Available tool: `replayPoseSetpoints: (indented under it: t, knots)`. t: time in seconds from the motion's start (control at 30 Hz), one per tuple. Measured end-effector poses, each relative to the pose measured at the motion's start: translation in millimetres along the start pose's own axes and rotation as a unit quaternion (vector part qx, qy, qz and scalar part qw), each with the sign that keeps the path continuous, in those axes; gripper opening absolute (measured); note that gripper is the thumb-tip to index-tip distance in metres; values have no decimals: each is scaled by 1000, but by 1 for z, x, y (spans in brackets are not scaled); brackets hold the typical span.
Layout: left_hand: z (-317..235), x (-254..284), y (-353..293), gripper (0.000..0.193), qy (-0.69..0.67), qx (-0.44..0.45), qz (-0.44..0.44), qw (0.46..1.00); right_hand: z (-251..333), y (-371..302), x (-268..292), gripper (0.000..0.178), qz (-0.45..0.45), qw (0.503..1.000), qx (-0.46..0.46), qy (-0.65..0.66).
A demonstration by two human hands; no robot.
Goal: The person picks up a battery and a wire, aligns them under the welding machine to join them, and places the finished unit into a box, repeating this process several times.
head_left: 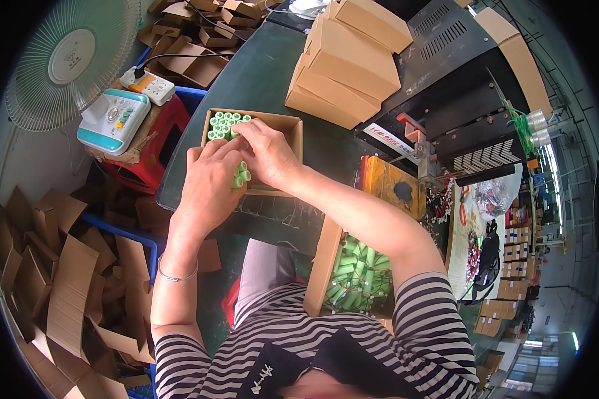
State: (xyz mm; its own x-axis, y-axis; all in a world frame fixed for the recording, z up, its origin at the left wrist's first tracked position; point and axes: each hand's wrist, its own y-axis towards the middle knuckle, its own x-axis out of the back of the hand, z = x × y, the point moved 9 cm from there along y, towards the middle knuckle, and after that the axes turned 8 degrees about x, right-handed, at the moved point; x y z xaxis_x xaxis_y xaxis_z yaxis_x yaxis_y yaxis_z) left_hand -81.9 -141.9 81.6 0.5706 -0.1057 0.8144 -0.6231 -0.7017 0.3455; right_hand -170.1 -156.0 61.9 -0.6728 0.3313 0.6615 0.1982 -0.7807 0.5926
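Note:
An open cardboard box (295, 136) lies on the dark green tabletop in front of me. Green battery cells (221, 122) stand upright in rows in its far left corner. Over the near left part of the box, my left hand (209, 176) is closed around several green cells (242, 175), whose ends show beside its palm. My right hand (270, 151) reaches into the box from the right, its fingertips pinched on a cell at the edge of the rows. Both hands' fingers come close together, hiding part of the box's inside.
Beside my lap, another cardboard box (321, 266) holds loose green cells with wires. Folded cartons (346, 63) are stacked at the far right of the table, next to a black machine (472, 120). A fan (70, 60) stands left; cut cardboard (66, 286) piles up below it.

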Motion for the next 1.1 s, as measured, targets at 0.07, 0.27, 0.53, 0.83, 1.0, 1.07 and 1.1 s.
replayPoseSetpoints:
  t: [0.07,0.27,0.53,0.83,1.0,1.07,1.1]
  knots:
    - [0,1,-1,28,-9,2,1,1000,-1,0,-1,31,9,1000,-9,-3]
    - [3,4,-3,28,-18,1,-8,1000,2,4,-3,28,29,999,-17,-4]
    - [6,18,-14,22,-179,97,-68,977,6,4,5,23,26,999,24,-22]
    - [-8,-61,-77,35,-910,317,19,268,137,-36,42,22,12,964,265,-24]
    - [13,-71,-89,24,-919,272,-13,286,128,-31,33,14,94,974,187,92]
    - [26,-75,-104,22,-883,363,-68,290,100,-11,44,17,53,981,106,151]
    - [18,-59,-90,17,-901,300,-69,306,70,-6,41,19,40,987,2,154]
